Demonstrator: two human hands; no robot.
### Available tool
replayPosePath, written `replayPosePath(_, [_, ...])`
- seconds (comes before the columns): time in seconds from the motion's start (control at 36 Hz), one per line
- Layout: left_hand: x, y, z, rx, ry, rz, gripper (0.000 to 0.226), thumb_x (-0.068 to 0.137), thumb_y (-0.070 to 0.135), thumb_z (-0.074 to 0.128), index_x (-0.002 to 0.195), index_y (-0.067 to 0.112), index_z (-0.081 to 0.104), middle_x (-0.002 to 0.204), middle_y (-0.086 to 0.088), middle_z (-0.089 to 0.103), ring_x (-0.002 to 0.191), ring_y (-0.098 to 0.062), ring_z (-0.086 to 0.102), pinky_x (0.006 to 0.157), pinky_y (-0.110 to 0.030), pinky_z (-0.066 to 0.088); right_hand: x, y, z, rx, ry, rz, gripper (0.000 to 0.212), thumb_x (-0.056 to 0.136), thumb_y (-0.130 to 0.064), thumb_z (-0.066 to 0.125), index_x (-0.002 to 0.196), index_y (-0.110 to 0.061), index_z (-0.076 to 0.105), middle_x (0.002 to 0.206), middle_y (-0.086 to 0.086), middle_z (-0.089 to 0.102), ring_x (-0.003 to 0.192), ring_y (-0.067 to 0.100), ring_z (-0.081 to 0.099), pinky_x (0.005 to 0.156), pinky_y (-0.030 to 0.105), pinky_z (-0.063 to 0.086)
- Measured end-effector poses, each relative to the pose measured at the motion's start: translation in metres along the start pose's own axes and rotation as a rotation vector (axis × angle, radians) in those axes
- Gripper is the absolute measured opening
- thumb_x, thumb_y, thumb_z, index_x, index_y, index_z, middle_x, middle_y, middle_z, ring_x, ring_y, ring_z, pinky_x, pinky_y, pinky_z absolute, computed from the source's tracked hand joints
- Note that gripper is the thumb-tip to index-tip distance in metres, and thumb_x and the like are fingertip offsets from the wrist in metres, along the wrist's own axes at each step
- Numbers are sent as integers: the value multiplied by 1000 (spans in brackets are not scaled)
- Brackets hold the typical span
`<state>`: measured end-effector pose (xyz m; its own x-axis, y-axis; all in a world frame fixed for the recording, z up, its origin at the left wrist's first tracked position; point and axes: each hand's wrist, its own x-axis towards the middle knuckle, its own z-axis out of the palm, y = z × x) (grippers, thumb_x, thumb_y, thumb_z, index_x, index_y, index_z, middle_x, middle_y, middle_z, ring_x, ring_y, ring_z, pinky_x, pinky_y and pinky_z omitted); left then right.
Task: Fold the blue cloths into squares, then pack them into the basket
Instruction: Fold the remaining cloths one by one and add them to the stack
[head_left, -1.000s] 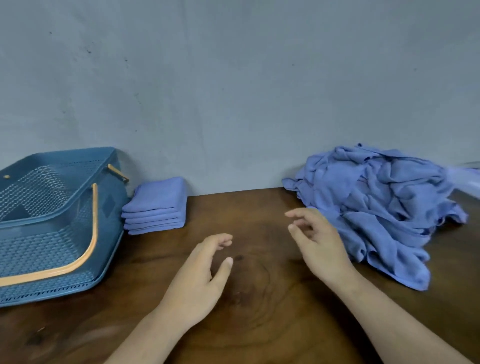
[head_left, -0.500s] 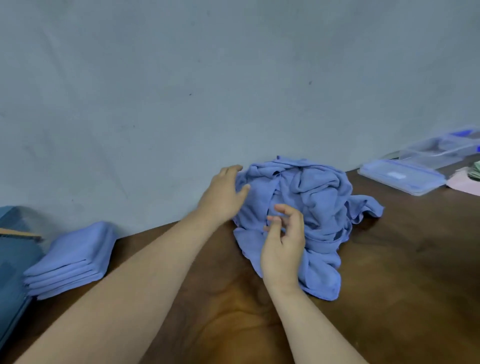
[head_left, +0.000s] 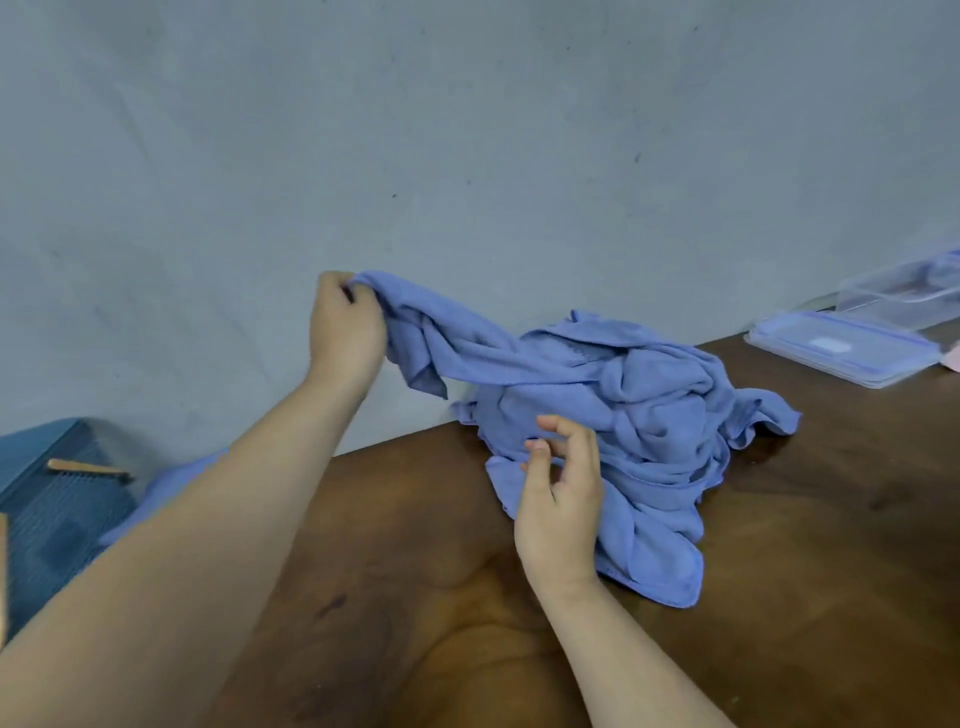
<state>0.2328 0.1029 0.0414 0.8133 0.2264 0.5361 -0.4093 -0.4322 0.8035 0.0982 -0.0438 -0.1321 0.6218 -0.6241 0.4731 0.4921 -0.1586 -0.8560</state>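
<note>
Cloths (head_left: 654, 415), blue and crumpled, lie heaped on the desk (head_left: 831, 571) at two o'clock, against the wall (head_left: 467, 130). Left hand (head_left: 345, 327), at eleven o'clock, holds one cloth (head_left: 457, 345) up from the heap, grip clenched on its corner. Right hand (head_left: 561, 499) hovers before the heap, grip released, fingers loosely curled. Basket (head_left: 52, 514) at nine o'clock; clear lid (head_left: 841, 351) at three.

A brown wooden table (head_left: 779, 597) had dark swirls in it. Behind it stood a plain grey wall (head_left: 467, 130) with a few small dark spots. Far to the right, a flat clear plastic box (head_left: 841, 349) with blue edges lay on the table. Just behind it sat another clear box (head_left: 904, 291), a bit blurry. A small pink thing (head_left: 955, 359) peeked in at the right edge.
</note>
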Motion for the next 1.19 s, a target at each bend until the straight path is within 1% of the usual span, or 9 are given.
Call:
replayPosePath(0.19, [-44, -32, -94, 96, -27, 54, 12, 105, 21, 48, 105, 21, 59, 89, -2, 67, 74, -15, 59, 65, -34, 49, -2, 0, 6, -61, -57, -34, 22, 105, -10, 54, 118, -26, 60, 117, -11, 56, 105, 10, 61, 82, 21, 53])
replayPosePath(0.28, [-69, -67, -122, 35, -49, -92, 18, 100, 20, 48, 98, 25, 66, 91, -7, 72, 85, -27, 68, 75, -44, 55, -2, 1, 7, -134, -87, -79, 36, 100, -5, 59, 129, -27, 57, 126, -10, 51, 100, 10, 63, 80, 35, 59])
replayPosePath(0.36, [-94, -94, -141, 35, -137, -192, 22, 98, 16, 53, 84, 17, 70, 83, 0, 74, 86, -28, 67, 81, -45, 51, 1, 3, 8, -461, -285, -168, 73, 90, -5, 66, 151, -40, 44, 154, -9, 36, 104, 16, 63, 70, 33, 61])
replayPosePath(0.44, [-128, -104, -151, -14, -257, -267, 28, 103, 5, 49, 84, 6, 70, 72, 6, 71, 76, -21, 64, 69, -34, 52, -6, 11, 11, -823, -539, -223, 67, 92, -15, 64, 152, -41, 49, 154, -5, 43, 122, 23, 50, 84, 38, 57])
replayPosePath(0.58, [-159, -121, -168, -207, -713, -354, 21, 80, 9, 56, 83, -2, 75, 87, -18, 72, 85, -26, 66, 79, -38, 49, -24, 15, 21, -720, -591, -360, 11, 100, -17, 65, 103, -23, 74, 100, -7, 65, 95, 21, 58, 75, 29, 44])
replayPosePath(0.69, [-171, -123, -180, -294, -1060, -453, 32, 91, 20, 61, 103, -6, 74, 85, -20, 67, 71, -27, 63, 64, -34, 48, -30, 1, 21, -896, -508, -419, 22, 101, -29, 62, 122, -27, 67, 123, -6, 60, 108, 22, 54, 78, 38, 54])
replayPosePath(0.89, [-193, -136, -160, -204, -633, -237, 33, 108, 23, 57, 89, 7, 76, 66, -14, 61, 56, -18, 50, 55, -25, 40, -24, -5, 14, -1361, -479, -203, 76, 93, -64, 63, 157, -34, 33, 136, 10, 42, 107, 33, 49, 75, 39, 56])
replayPosePath(1.06, [-204, -153, -143, -56, -593, -135, 17, 107, 17, 61, 98, 23, 75, 73, 0, 67, 67, -13, 59, 69, -32, 50, -25, -2, 20, -1236, -652, -178, 60, 98, -5, 53, 154, -27, 42, 134, 8, 49, 106, 31, 58, 82, 38, 51])
replayPosePath(1.19, [-204, -159, -143, -56, -559, -143, 17, 106, 19, 63, 101, 31, 74, 83, -2, 70, 70, -12, 64, 71, -29, 53, -34, -4, 23, -1241, -650, -218, 60, 99, -12, 56, 155, -27, 42, 146, 7, 48, 123, 32, 50, 89, 42, 53])
